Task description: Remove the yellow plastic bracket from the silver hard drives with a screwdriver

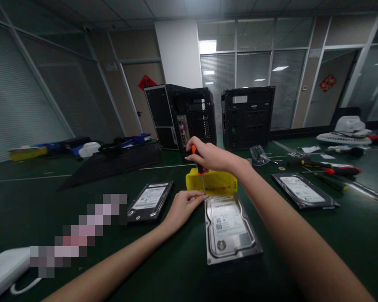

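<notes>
My right hand [208, 155] is closed round the orange-and-black handle of a screwdriver [198, 163], held upright with its thin shaft pointing down at the far left corner of a silver hard drive [228, 226] lying flat on the green table. My left hand [184, 205] is pinched together at the screwdriver's tip, beside that corner of the drive. Just behind the drive sits a yellow parts tray [216, 182].
A second hard drive [151, 200] lies to the left and a third [304, 191] to the right. Two black computer cases [182, 115] [247, 117] stand at the back. Screwdrivers [337, 169] lie at the right, a white device [4, 268] at the near left.
</notes>
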`<control>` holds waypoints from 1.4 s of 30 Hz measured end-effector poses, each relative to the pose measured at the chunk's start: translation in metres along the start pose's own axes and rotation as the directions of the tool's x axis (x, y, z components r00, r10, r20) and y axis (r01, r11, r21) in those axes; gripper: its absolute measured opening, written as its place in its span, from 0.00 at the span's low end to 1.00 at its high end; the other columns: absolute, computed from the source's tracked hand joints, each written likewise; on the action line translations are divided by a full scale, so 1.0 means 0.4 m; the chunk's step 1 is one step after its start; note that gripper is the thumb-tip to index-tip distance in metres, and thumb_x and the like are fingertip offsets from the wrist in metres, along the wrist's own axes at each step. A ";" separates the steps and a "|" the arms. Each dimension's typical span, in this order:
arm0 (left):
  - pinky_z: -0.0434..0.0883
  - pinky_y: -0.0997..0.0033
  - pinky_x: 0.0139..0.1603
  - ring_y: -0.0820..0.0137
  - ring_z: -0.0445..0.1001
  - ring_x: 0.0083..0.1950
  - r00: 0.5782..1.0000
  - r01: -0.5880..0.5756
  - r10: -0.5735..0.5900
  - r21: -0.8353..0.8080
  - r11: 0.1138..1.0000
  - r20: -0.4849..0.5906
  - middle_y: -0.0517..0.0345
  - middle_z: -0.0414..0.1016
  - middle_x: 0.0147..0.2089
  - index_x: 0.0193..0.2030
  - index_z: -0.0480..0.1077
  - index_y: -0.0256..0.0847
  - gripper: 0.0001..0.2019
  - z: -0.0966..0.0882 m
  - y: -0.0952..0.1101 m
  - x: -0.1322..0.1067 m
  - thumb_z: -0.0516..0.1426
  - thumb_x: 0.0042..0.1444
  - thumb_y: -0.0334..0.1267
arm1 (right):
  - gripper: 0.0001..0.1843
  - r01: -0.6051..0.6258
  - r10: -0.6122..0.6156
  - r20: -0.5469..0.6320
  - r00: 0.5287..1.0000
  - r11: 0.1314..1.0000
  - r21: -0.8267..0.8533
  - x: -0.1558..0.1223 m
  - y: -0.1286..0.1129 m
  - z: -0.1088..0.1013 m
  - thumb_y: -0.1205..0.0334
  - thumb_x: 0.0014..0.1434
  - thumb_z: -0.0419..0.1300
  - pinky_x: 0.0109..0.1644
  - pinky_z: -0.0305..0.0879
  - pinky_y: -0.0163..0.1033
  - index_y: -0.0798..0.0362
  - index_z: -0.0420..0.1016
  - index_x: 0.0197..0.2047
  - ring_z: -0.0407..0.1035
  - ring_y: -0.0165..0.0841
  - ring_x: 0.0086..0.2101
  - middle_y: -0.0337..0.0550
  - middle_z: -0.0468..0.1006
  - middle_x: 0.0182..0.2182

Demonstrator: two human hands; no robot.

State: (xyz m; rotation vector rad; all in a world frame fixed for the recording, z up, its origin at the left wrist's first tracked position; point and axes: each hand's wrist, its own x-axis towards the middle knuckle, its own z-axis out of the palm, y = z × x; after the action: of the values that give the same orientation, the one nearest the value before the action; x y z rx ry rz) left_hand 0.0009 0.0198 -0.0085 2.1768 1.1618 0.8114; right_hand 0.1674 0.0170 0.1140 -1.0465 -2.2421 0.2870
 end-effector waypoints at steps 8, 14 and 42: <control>0.66 0.70 0.37 0.64 0.73 0.36 1.000 -0.014 0.014 0.029 0.999 0.012 0.53 0.78 0.36 0.38 0.75 0.37 0.18 -0.002 0.009 -0.001 0.52 0.53 0.48 | 0.11 -0.012 0.012 -0.022 1.000 1.000 0.020 0.005 0.006 0.012 0.58 0.58 0.51 0.27 0.60 0.32 0.51 0.56 0.43 0.63 0.25 0.21 0.37 0.68 0.27; 0.66 0.71 0.37 0.64 0.73 0.37 0.999 -0.040 0.040 0.009 0.999 0.009 0.54 0.78 0.37 0.37 0.75 0.38 0.17 -0.002 0.014 -0.001 0.52 0.54 0.47 | 0.10 -0.008 0.009 -0.026 1.000 0.999 0.051 0.003 0.008 0.012 0.56 0.58 0.51 0.26 0.61 0.32 0.51 0.56 0.41 0.63 0.26 0.19 0.35 0.67 0.25; 0.65 0.71 0.35 0.64 0.72 0.36 0.999 -0.001 0.002 -0.008 1.000 0.046 0.54 0.77 0.36 0.39 0.74 0.37 0.18 -0.005 0.015 -0.001 0.52 0.54 0.49 | 0.10 0.023 -0.019 -0.053 0.998 0.997 0.077 0.011 0.011 0.018 0.56 0.56 0.55 0.20 0.60 0.29 0.50 0.56 0.34 0.66 0.27 0.17 0.34 0.67 0.21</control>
State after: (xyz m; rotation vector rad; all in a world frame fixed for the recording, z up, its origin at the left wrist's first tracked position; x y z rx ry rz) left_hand 0.0023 0.0169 -0.0032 2.1785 1.1323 0.7617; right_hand 0.1636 0.0238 0.1085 -0.9782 -2.1764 0.3305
